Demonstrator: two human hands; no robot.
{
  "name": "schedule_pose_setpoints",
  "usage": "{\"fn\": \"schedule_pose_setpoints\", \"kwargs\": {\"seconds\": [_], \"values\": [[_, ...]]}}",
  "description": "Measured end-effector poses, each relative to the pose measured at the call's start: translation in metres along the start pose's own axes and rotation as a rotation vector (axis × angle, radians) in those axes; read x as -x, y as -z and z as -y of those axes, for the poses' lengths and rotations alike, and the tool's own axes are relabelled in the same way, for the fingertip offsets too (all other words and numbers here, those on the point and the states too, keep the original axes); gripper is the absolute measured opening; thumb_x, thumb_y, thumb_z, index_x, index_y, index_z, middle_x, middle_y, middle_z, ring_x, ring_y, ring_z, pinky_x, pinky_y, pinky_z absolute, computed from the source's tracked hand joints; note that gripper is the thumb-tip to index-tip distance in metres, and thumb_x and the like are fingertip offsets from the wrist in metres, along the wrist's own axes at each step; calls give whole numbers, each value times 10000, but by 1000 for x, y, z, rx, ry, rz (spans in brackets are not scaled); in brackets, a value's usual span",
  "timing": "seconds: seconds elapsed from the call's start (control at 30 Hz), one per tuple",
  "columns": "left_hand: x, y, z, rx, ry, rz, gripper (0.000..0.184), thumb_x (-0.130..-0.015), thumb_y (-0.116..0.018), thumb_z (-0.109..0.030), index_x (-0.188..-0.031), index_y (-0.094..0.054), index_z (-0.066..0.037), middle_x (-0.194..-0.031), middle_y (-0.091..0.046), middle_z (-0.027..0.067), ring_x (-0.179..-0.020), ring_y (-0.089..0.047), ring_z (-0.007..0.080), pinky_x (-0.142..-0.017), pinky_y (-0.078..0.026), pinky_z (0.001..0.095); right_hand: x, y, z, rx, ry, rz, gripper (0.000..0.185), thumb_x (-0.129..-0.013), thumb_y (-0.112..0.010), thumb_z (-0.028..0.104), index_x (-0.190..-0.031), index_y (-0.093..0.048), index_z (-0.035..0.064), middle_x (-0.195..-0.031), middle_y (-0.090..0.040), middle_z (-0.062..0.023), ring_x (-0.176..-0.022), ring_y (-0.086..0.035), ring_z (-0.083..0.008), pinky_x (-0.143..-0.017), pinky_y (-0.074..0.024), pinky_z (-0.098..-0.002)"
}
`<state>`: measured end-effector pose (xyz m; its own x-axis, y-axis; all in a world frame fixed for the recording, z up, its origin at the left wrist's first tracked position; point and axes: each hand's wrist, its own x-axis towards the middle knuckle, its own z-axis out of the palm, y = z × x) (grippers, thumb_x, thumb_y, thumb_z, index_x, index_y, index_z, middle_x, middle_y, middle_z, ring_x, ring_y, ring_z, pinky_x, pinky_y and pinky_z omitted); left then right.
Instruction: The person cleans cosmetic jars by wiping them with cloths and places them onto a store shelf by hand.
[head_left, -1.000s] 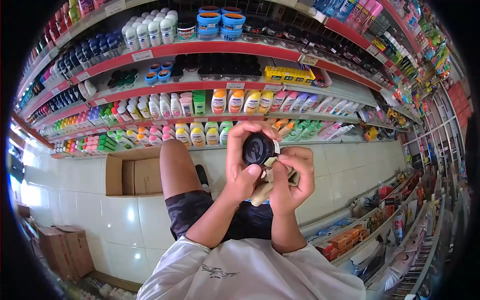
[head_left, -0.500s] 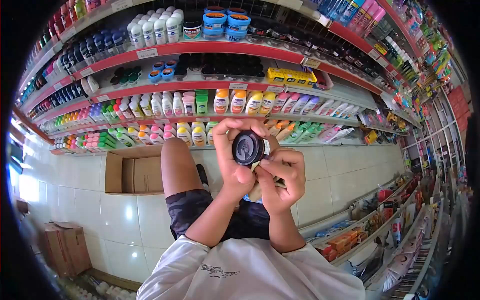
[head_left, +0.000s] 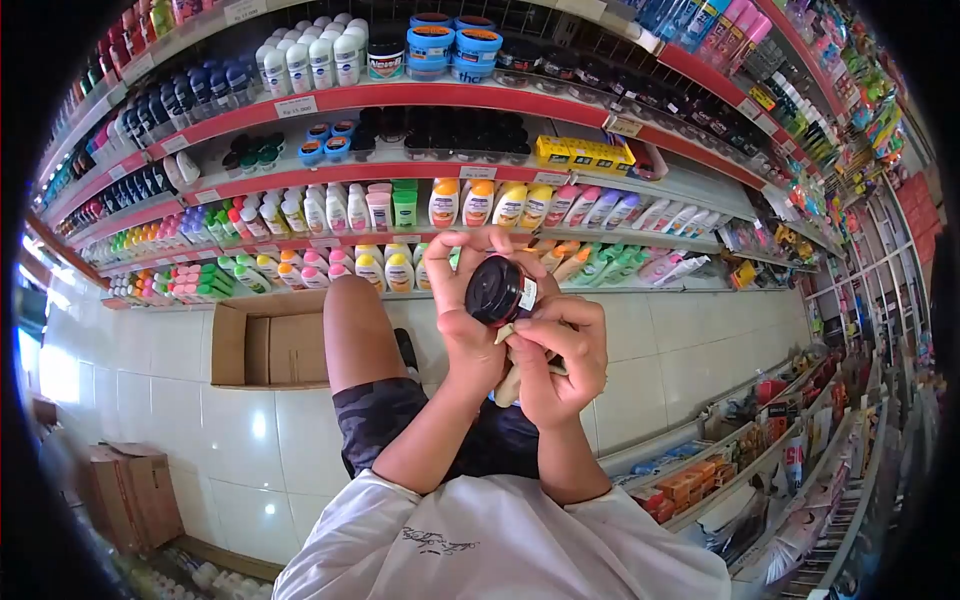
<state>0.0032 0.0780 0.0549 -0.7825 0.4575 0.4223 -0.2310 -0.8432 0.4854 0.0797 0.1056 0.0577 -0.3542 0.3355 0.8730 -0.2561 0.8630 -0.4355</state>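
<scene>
- While the left hand [head_left: 468, 325] is cradling the dark jar [head_left: 494, 291], its fingers are curving around the far side; whether the thumb is pressing on the jar, the head view is not showing clearly.
- The jar is tilting between the hands, above the lap, with its black lid facing up toward the wearer and a white sticker [head_left: 528, 293] showing on its side.
- The right hand [head_left: 562, 362] is pinching a small pale scrap [head_left: 504, 333] between thumb and forefinger, pressed together just beside the jar's lower edge; its other fingers are bending inward.
- A tan item [head_left: 508, 388] is showing partly below the jar, next to the right hand; its full shape is staying hidden.
- An open cardboard box [head_left: 270, 343] is resting on the tiled floor [head_left: 235, 430], just beside the wearer's bare leg [head_left: 360, 330], and a brown carton [head_left: 135, 495] is standing farther left.
- Beyond the hands, red-edged shelves [head_left: 400, 95] are holding blue tubs [head_left: 475, 50], white-capped bottles [head_left: 347, 58], yellow boxes [head_left: 583, 155] and rows of coloured bottles [head_left: 510, 205].
- Orange packs [head_left: 682, 488] are lying on a lower rack at the right.
</scene>
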Motion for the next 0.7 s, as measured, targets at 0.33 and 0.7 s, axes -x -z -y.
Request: {"fn": "schedule_pose_setpoints", "kwargs": {"seconds": [0.33, 0.7], "values": [[-1, 6, 0, -232, -90, 2, 796, -756, -522, -680, -1172, -264, -53, -976, -576, 166, -886, -609, 240, -795, -504, 346, -8, 3, 11, 36, -98, -69, 206, -695, -743, -6, -879, -665, 43, -839, -530, -67, -700, -522, -190, -615, -416, -297], [-1, 9, 1, -130, -78, 184, 352, -1002, -287, -404, -1105, -300, -68, -897, -593, 191, -816, -604, 238, -742, -501, 326, -11, 9, 20, 29, -275, -117, 115, -756, -688, 2, -860, -639, 3, -870, -542, -77, -759, -516, -146, -685, -419, -250]]}}
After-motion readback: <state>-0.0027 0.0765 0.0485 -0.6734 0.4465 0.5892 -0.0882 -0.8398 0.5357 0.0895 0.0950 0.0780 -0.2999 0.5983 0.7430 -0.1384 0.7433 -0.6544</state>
